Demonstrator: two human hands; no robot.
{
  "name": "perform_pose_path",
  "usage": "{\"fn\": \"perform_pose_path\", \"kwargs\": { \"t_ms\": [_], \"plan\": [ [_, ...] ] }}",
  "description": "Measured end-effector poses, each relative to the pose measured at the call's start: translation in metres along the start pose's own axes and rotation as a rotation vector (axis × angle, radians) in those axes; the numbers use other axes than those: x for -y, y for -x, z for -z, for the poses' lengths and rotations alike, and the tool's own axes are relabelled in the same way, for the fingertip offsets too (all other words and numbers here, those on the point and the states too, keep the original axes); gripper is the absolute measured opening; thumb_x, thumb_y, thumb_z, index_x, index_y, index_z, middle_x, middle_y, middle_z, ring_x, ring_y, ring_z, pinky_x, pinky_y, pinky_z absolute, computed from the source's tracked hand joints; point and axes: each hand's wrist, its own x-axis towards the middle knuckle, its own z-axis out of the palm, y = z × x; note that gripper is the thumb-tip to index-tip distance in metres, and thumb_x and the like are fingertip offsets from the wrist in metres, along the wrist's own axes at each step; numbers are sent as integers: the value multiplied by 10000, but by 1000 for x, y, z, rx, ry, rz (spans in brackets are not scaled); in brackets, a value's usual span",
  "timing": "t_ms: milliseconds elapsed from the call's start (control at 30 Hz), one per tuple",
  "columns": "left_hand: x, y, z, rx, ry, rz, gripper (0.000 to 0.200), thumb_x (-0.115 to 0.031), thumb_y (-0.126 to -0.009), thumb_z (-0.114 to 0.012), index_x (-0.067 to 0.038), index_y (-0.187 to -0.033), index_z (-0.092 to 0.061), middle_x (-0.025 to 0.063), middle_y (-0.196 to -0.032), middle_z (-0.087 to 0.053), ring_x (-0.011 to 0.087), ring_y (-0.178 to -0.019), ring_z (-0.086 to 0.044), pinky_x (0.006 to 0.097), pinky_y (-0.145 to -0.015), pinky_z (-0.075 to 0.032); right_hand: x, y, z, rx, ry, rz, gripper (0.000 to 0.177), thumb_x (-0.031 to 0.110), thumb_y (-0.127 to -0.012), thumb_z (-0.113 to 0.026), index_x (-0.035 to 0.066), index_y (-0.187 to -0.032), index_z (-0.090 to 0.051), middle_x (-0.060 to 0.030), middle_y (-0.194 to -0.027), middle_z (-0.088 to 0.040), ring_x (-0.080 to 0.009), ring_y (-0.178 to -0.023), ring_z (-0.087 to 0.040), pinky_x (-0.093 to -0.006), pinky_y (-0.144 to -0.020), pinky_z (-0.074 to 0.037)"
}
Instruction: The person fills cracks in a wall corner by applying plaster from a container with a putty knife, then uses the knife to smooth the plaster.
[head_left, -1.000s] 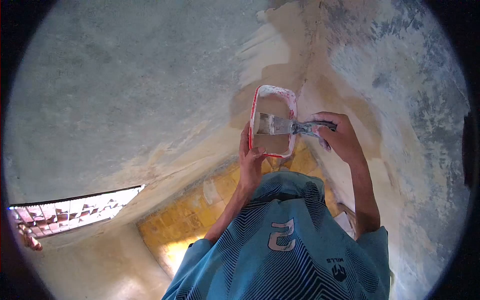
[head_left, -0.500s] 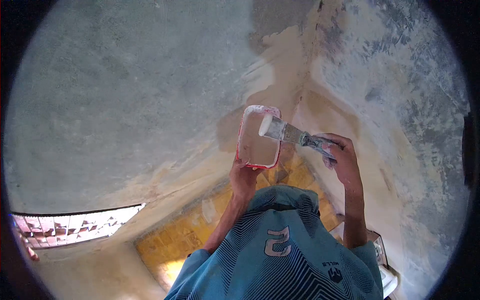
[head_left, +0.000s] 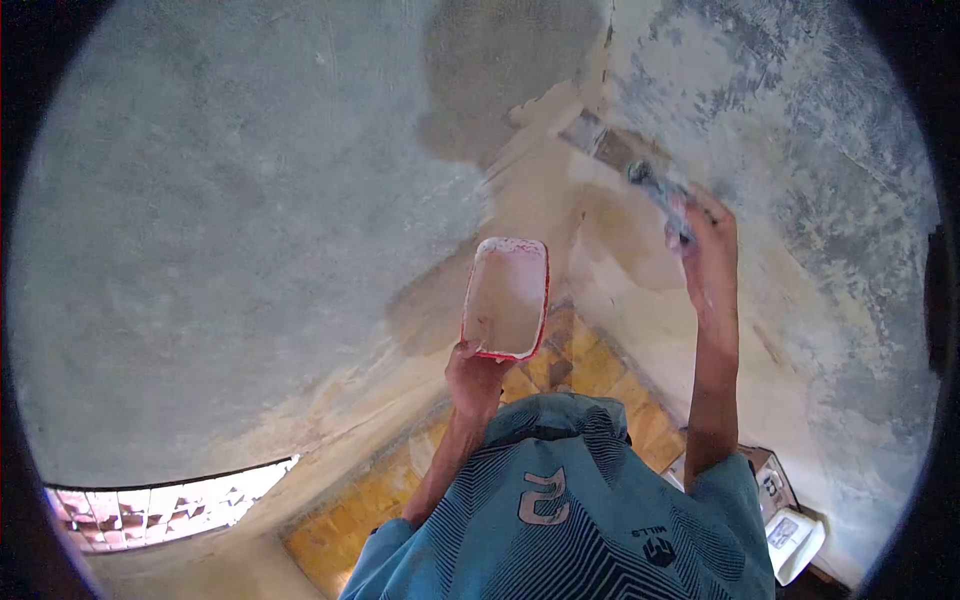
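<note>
My left hand grips the lower end of a red-rimmed tray, whose inside and edges are smeared with whitish paste. Up and to the right of it, my right hand is closed around the handle of a putty knife. The wide blade points up and left, over the pale patch of wall near the corner. Motion smears the blade, so I cannot tell whether it touches the wall or carries paste.
Grey, patchy walls meet at a corner ahead. Yellow floor tiles lie below. A barred opening is at lower left. A white container stands at lower right.
My right hand and the putty knife have moved up, away from the tray to the wall corner. The tray in my left hand sits slightly lower and further left in view.
</note>
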Motion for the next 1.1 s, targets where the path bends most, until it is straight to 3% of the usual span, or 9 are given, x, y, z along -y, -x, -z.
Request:
{"fn": "perform_pose_path", "kwargs": {
  "t_ms": [33, 167, 367, 467, 567, 667, 767, 867, 1100],
  "plan": [
    [-1, 0, 4, 18, 11, 12, 611, -316, -810, -573, -57, -1350, -450, 92, -1251, -565, 220, -1065, -581, 425, -902, -491, 7, -9, -9, -35, 24, 32, 404, 134, -853, -659, -88, -1184, -591, -49, -816, -630, -91, -583, -515, -236, -511, -392],
    [-5, 3, 16, 26, -20, 23, 622, -307, -808, -574, -52, -1360, -443, 100, -1283, -556, 233, -1119, -575, 427, -898, -496, 16, -47, -14, -24, 232, 141, 404, 131, -889, -637, -87, -1219, -556, -53, -829, -640, -99, -580, -512, -237, -507, -393],
    [-16, 12, 29, 13, -40, 30, 640, -288, -803, -573, -35, -1373, -430, 108, -1304, -548, 251, -1148, -567, 437, -906, -500, 29, -64, -31, -204, 547, 281, 470, 217, -805, -709, -81, -1162, -634, -48, -666, -610, -98, -559, -539, -261, -515, -422],
    [-20, 14, 35, -5, -44, 30, 652, -286, -799, -574, -24, -1377, -424, 118, -1317, -538, 267, -1168, -557, 448, -924, -495, 44, -56, -51, -291, 732, 258, 471, 239, -786, -709, -70, -1137, -649, -134, -727, -668, -187, -620, -624, -307, -588, -483],
    [-24, 18, 35, -21, -41, 7, 663, -288, -795, -573, -17, -1380, -419, 129, -1335, -524, 286, -1191, -543, 463, -947, -483, 45, -40, -72, -288, 923, 560, 458, 231, -771, -699, -50, -1130, -656, -232, -888, -686, -312, -764, -672, -376, -729, -514],
    [-29, 21, 34, -14, -54, 9, 670, -294, -793, -568, -25, -1388, -417, 129, -1352, -511, 300, -1215, -524, 477, -974, -463, 36, -26, -94, -216, 924, 716, 436, 220, -760, -693, -21, -1122, -662, -266, -975, -670, -380, -892, -645, -422, -847, -495],
    [-31, 27, 47, -12, -41, 26, 681, -302, -789, -569, -42, -1398, -414, 123, -1360, -506, 306, -1229, -513, 482, -993, -445, 17, -16, -125, -183, 979, 814, 439, 203, -764, -687, 1, -1152, -644, -260, -1065, -621, -385, -953, -620, -437, -877, -487],
    [-33, 31, 61, -17, -10, 28, 690, -308, -783, -575, -55, -1403, -413, 122, -1359, -507, 309, -1229, -511, 484, -994, -439, 4, -5, -159, -221, 943, 623, 442, 195, -770, -692, 5, -1161, -615, -252, -1096, -521, -408, -930, -599, -451, -852, -494],
    [-57, 55, 64, -51, -44, 34, 677, -309, -777, -580, -55, -1385, -425, 110, -1346, -509, 301, -1206, -519, 472, -964, -450, -15, 13, -209, -205, 643, 618, 462, 241, -721, -781, 6, -1080, -611, -212, -1026, -430, -371, -882, -532, -430, -782, -472]
  ]
}}
